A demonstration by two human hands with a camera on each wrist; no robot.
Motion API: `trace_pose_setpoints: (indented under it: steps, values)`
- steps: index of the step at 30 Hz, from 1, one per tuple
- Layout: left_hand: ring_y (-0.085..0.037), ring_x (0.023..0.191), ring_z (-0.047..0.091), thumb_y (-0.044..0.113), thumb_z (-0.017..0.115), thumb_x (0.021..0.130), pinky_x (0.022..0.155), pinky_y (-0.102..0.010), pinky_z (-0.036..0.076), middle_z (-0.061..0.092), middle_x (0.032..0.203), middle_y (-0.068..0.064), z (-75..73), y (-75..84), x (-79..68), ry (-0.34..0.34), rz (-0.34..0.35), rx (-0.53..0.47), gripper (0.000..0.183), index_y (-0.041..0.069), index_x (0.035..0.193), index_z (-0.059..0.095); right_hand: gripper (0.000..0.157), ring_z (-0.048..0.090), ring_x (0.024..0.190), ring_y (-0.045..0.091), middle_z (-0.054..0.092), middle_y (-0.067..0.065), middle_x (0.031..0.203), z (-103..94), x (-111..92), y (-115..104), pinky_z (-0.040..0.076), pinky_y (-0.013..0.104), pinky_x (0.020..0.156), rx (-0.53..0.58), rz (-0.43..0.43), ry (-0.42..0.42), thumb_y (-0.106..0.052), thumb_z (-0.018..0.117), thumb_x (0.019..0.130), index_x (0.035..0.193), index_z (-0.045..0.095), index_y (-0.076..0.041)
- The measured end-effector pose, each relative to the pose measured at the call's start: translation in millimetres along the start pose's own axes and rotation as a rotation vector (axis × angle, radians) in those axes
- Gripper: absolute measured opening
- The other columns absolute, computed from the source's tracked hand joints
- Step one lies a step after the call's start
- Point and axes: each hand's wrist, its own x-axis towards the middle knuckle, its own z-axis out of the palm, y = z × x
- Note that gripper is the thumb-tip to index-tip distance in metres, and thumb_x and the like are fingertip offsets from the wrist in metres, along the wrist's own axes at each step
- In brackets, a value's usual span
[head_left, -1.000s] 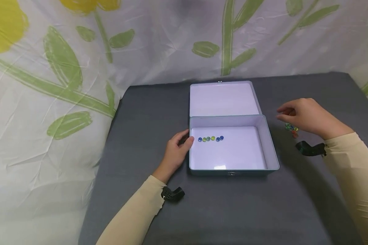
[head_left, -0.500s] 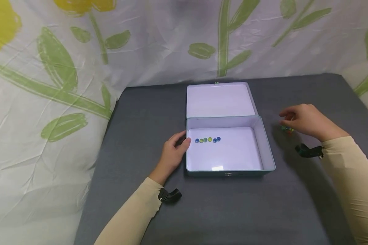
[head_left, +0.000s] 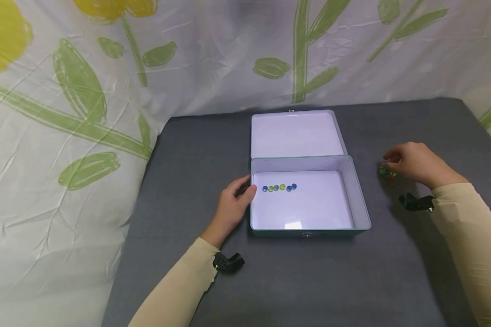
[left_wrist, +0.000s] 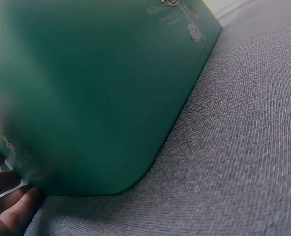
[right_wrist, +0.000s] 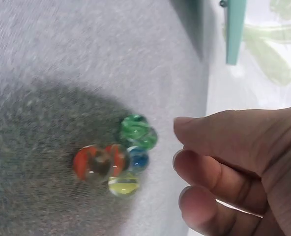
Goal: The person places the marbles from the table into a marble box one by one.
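Observation:
A green metal box [head_left: 310, 232] with a white inside lies on the dark cloth, its lid [head_left: 298, 134] folded back. Several blue and yellow-green marbles [head_left: 282, 186] form a row on its floor. My left hand [head_left: 230, 206] holds the box's left wall, thumb over the rim and fingers [left_wrist: 18, 209] along the outside, low by the cloth. Right of the box, my right hand [head_left: 419, 164] hovers over a small cluster of marbles. Green [right_wrist: 134, 128], blue [right_wrist: 137, 158], yellow [right_wrist: 123, 185] and orange [right_wrist: 89, 163] ones show there. Its thumb and fingertips are apart, with nothing between them.
Grey-black cloth [head_left: 311, 281] covers the table. A white fabric backdrop [head_left: 212, 68] with painted flowers and leaves hangs behind and on the left. A black camera [head_left: 228, 262] sits on the left wrist, another [head_left: 416, 202] on the right.
My right hand has moved right and lower, from between the box and the marbles to just above the cluster. My left hand stays on the box wall.

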Motion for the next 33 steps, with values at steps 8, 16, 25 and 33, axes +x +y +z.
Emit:
trace_pose_setpoints:
  steps: [8,16,25,33]
  values:
    - [-0.034,0.125,0.061,0.021,0.069,0.1,0.103,-0.053,0.054,0.063,0.14,-0.023,-0.7,0.8,-0.7,-0.001,-0.009,0.007,0.05,-0.005,0.142,0.061,0.033,0.07,0.099,0.046,0.076,0.024,0.101,5.9,4.4,7.3,0.055,0.062,0.081,0.017,0.014,-0.036,-0.012,0.067,0.1,0.122,0.068,0.013]
    - [-0.035,0.128,0.059,0.021,0.068,0.1,0.104,-0.054,0.053,0.061,0.142,-0.024,-0.5,1.4,-0.7,-0.003,-0.013,0.004,0.051,-0.005,0.143,0.061,0.027,0.071,0.085,0.029,0.073,-0.001,0.073,8.1,8.1,7.3,0.055,0.051,0.076,0.014,-0.006,-0.075,-0.011,0.068,0.101,0.118,0.072,0.01]
    - [-0.035,0.125,0.061,0.02,0.068,0.1,0.103,-0.052,0.054,0.063,0.138,-0.024,-0.6,-0.5,-0.6,-0.008,0.005,-0.008,0.05,-0.005,0.142,0.061,0.025,0.066,0.077,0.021,0.072,-0.002,0.069,8.0,9.1,1.7,0.051,0.042,0.069,-0.019,-0.012,-0.065,-0.012,0.067,0.101,0.114,0.074,0.008]
    - [-0.034,0.125,0.061,0.022,0.068,0.099,0.103,-0.053,0.054,0.064,0.137,-0.022,-0.9,-0.5,-0.8,-0.006,0.001,0.002,0.051,-0.004,0.143,0.061,0.027,0.071,0.089,0.033,0.077,0.011,0.086,2.5,6.7,-9.8,0.055,0.058,0.079,-0.03,-0.031,-0.026,-0.011,0.066,0.101,0.118,0.073,0.009]
